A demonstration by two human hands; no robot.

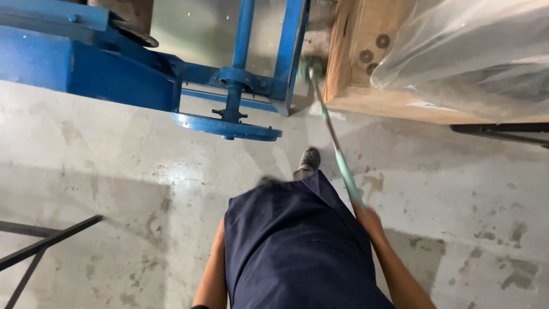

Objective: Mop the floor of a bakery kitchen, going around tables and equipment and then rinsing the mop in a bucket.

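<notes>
The right hand (369,216) is wrapped around a long green-handled broom (334,146) — its blurred head sits on the grey concrete floor (114,171), between the blue steel machine frame (223,86) and a wooden crate (354,63). The left hand is out of sight.
</notes>
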